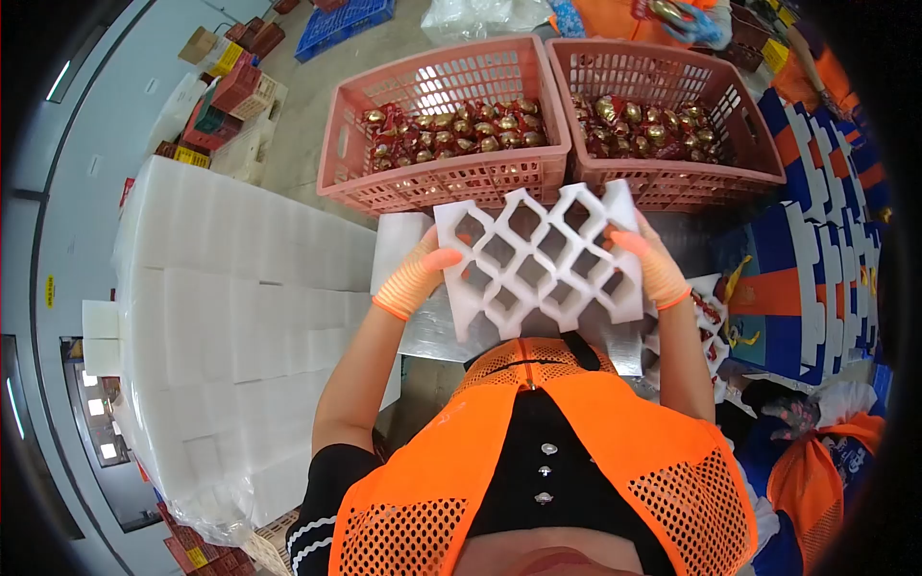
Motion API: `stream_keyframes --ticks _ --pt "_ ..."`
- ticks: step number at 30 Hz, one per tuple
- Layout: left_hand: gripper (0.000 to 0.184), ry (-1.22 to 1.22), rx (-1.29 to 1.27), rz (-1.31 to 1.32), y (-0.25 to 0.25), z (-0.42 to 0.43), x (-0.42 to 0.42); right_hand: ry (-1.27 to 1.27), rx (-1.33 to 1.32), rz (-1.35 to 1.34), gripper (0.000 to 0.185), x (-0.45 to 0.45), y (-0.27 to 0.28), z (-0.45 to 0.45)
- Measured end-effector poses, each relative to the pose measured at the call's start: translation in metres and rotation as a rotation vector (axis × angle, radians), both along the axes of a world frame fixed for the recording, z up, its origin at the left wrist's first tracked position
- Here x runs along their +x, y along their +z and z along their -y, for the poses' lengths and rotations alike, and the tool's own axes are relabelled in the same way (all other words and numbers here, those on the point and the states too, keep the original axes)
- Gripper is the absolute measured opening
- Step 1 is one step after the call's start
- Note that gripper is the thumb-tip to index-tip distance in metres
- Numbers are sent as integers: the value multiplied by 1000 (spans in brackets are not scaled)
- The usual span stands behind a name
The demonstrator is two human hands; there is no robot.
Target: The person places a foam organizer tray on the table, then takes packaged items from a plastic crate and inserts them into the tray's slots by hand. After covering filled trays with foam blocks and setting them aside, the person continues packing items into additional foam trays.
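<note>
A white foam lattice divider (521,255) with diamond-shaped openings is held up, tilted, above a shiny metal table (427,331). My left hand (413,276), in an orange-and-white striped glove, grips its left edge. On the opposite edge, my right hand (655,264) in a matching glove has its fingers partly inside the foam. Just beyond stand two pink plastic crates, a left crate (447,173) and a right crate (677,173). Gold items in red wrapping (461,130) fill the bottom of each. A white foam block (399,245) lies beside my left hand.
A tall stack of white foam (240,317) stands left. Blue-and-orange boxes (768,288) line the right, near foam holding red-wrapped items (706,312). Across the crates, a co-worker's gloved hand (706,29) is beside a gold item. Another person's orange vest (816,470) shows lower right.
</note>
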State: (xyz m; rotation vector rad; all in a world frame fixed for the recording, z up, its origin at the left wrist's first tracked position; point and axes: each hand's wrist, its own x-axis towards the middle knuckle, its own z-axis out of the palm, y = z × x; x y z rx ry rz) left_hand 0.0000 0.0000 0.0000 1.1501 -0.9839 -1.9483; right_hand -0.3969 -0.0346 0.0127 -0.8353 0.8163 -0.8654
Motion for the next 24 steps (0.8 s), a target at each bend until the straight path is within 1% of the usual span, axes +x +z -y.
stream_keyframes --ticks 1,2,3,4,5,6,7,8,9,10,12,13,14,17,18,21,22,24 --pt "118 29 -47 7 -8 2 -10 -29 -16 -93 82 -2 1 1" --pt "119 57 -91 14 -16 3 -16 -11 -30 -139 86 -6 3 1" --pt "121 84 -168 175 -17 3 6 -30 -13 -84 89 10 -8 0" --pt "123 117 -238 259 -33 1 -1 -46 7 -104 92 4 -20 -1" --pt "126 154 -170 363 -48 -8 -6 -62 26 -128 94 -5 -31 -2" --pt "129 188 -96 461 -44 -17 -21 -32 117 -300 102 -15 -39 -2" --pt "128 144 -102 607 -69 -21 -17 -43 153 -462 106 -15 -44 -6" --pt "127 100 -113 749 -116 -22 -7 -1 10 -740 106 -21 -78 -4" --pt "127 55 -124 891 -142 -25 -4 47 -134 -1015 106 -28 -110 -4" --pt "127 25 -100 889 -141 -27 -13 170 -90 -1145 105 -28 -108 -7" --pt "126 -31 -48 888 -138 -34 -31 232 -78 -1198 103 -20 -106 -14" --pt "124 -36 -67 904 -133 -36 -36 268 -74 -1222 102 -18 -107 -19" --pt "122 -36 -89 921 -128 -36 -39 226 -108 -1209 100 -18 -110 -23" --pt "114 -58 -172 1011 -107 -35 -35 298 -70 -1233 97 -11 -92 -19" --pt "111 -67 -202 1046 -99 -35 -31 314 -126 -1284 88 -8 -83 -20" --pt "104 -57 -348 1111 -71 -35 -16 491 -182 -1515 77 0 -46 -7" --pt "93 48 -467 1035 -51 -32 -12 480 -277 -1589 63 0 -31 -2" --pt "84 93 -661 1068 -3 -12 5 390 -445 -1388 56 4 10 19"
